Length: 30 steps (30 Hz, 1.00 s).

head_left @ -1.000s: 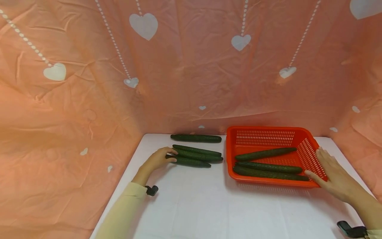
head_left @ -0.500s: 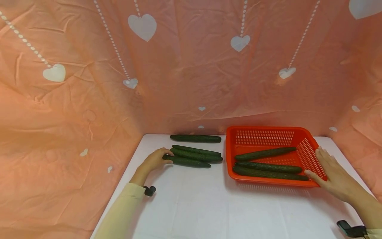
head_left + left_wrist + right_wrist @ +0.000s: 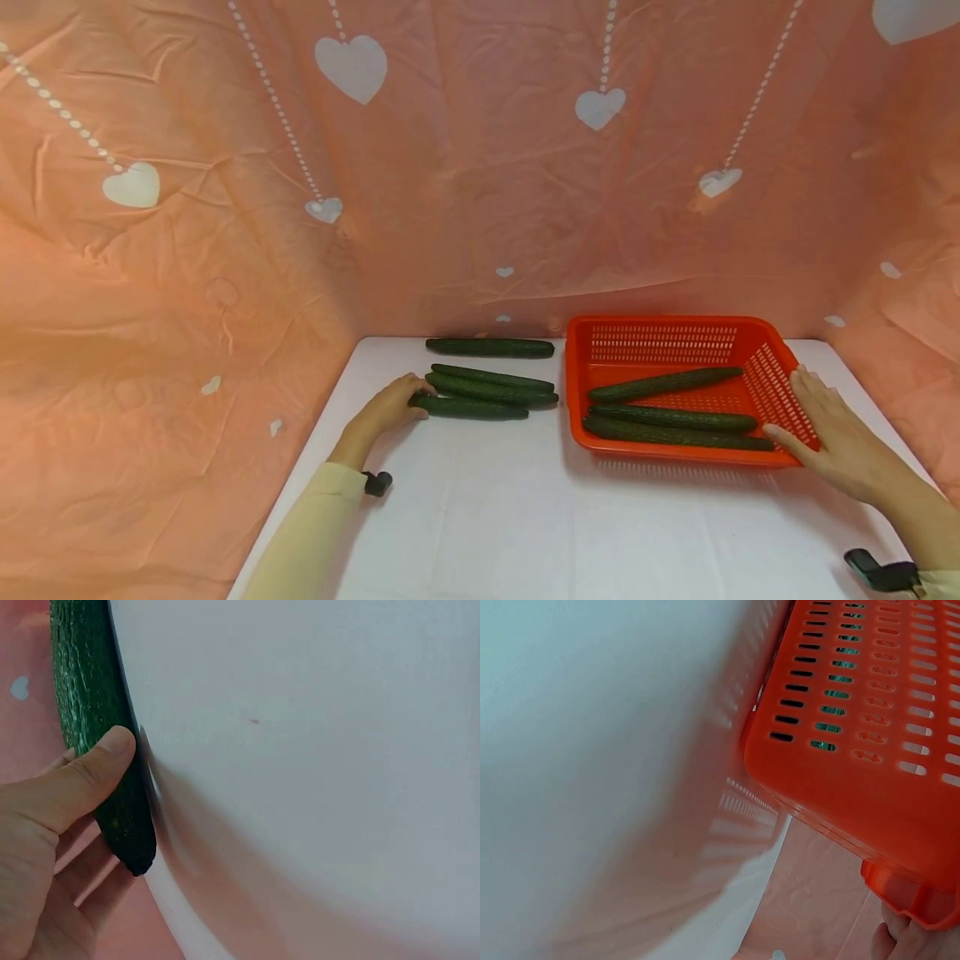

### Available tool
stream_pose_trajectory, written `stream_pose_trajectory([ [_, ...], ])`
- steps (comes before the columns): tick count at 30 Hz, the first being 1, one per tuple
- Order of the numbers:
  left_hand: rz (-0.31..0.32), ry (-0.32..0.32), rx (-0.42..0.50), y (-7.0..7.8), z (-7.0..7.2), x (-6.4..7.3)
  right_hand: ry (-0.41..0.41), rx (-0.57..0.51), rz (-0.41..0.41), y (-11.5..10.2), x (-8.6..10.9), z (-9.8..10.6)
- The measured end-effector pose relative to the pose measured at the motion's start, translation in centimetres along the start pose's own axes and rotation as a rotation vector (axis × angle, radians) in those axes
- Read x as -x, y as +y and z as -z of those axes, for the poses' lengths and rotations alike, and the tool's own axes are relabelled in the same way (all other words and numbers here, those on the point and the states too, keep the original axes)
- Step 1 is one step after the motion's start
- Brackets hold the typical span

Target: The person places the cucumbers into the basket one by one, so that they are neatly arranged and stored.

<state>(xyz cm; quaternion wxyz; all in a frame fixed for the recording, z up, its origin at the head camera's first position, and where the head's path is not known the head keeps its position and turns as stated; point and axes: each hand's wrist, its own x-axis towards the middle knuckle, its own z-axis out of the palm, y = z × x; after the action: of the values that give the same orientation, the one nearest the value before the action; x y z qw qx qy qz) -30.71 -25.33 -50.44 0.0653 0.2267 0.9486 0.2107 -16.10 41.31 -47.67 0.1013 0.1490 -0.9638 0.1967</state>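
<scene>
Left hand [image 3: 390,406] pinches the near cucumber [image 3: 471,407] at its nine-o'clock tip; stiff, bumpy, light—likely better gripped mid-length. Right hand [image 3: 832,433] rests flat against the basket [image 3: 780,375].

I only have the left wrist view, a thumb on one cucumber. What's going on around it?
Observer: The left hand grips the nearest cucumber of three lying together on the white table.
Operator: Any others?
Observer: A fourth cucumber lies apart by the backdrop, and three cucumbers lie in an orange basket.
Operator: Where's the other hand?
Observer: The right hand rests with straight fingers against the basket's right wall.
</scene>
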Motion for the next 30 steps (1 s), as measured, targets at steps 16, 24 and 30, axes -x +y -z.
stream_pose_trajectory([
  [16,-0.081,0.042,0.039,0.2,-0.3,1.7,-0.006,-0.005,-0.01,-0.1,0.0,0.1],
  [24,-0.153,0.129,0.057,1.1,0.4,3.1,0.004,-0.004,0.001,-0.2,0.0,0.0],
  [30,-0.16,0.19,0.061,2.1,1.1,3.1,0.004,-0.007,-0.002,-0.1,0.0,-0.1],
])
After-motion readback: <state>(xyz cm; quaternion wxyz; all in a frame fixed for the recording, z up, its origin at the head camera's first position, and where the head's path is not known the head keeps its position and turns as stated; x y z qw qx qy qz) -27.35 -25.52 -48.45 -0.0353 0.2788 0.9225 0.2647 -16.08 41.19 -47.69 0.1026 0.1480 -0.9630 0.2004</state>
